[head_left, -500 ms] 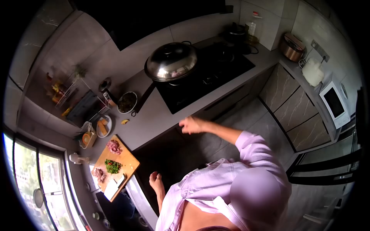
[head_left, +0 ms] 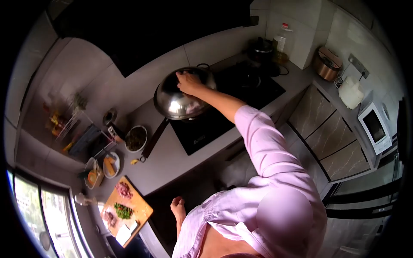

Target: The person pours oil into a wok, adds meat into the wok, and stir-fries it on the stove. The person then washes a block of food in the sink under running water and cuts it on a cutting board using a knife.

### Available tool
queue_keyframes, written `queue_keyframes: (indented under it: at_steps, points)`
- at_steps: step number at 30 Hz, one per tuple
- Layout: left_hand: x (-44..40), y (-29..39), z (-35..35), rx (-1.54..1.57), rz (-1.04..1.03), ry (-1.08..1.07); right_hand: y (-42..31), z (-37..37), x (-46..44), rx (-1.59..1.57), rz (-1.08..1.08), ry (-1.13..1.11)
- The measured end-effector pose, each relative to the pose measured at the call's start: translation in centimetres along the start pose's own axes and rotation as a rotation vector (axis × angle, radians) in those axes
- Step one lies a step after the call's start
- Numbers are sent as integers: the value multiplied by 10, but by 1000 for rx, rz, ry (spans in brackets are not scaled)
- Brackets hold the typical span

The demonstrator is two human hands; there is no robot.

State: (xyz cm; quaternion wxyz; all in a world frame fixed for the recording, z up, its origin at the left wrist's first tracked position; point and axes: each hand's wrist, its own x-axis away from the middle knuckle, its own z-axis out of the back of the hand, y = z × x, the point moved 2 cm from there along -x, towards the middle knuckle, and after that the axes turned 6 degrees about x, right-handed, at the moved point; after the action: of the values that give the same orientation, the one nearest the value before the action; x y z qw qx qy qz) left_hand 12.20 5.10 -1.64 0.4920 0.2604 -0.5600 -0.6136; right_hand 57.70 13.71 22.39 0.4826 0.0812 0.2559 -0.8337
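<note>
My right hand (head_left: pixel 189 82) reaches over the stove and has its fingers around the knob on top of a shiny domed wok lid (head_left: pixel 172 99). The lid sits on a wok, whose long dark handle (head_left: pixel 155 139) points toward the counter's front; the inside of the wok is hidden. Low by my side hangs my left hand (head_left: pixel 177 205), its fingers curled in and nothing visible in them. Left of it lies a wooden cutting board (head_left: pixel 140 206) bearing raw meat (head_left: pixel 124 190), chopped green and red peppers (head_left: pixel 123 210) and a cleaver (head_left: pixel 125 233).
A bowl of dark food (head_left: pixel 136 139) stands beside the wok handle, with a plate (head_left: pixel 112 165) farther left. Over the black cooktop (head_left: pixel 195 139) hangs a dark hood. At the right are a pot (head_left: pixel 261 49), an oil bottle (head_left: pixel 280 45), a rice cooker (head_left: pixel 327 63) and a microwave (head_left: pixel 375 124).
My right hand has moved forward from the counter's front edge to the lid's knob and closed on it. The view has shifted slightly; my left hand stays low at my side.
</note>
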Motion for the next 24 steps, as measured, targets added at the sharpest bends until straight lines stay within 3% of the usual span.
queue_keyframes:
  at_steps: [8,10,11,18,20,24]
  points:
    - [-64,20,-30,58,39,-33,13,-19,-57,171,-15,8]
    - [-80,12,-32,27,97,-52,16,-12,-58,112,7,-204]
    - [-85,7,-31,56,87,-66,16,-11,-54,78,50,-97]
    - [-94,24,-35,73,127,-34,25,20,-68,41,34,-83]
    - [-88,33,-40,74,138,22,43,37,-81,-37,5,40]
    - [-84,37,-49,83,173,129,106,77,-96,-56,-97,79]
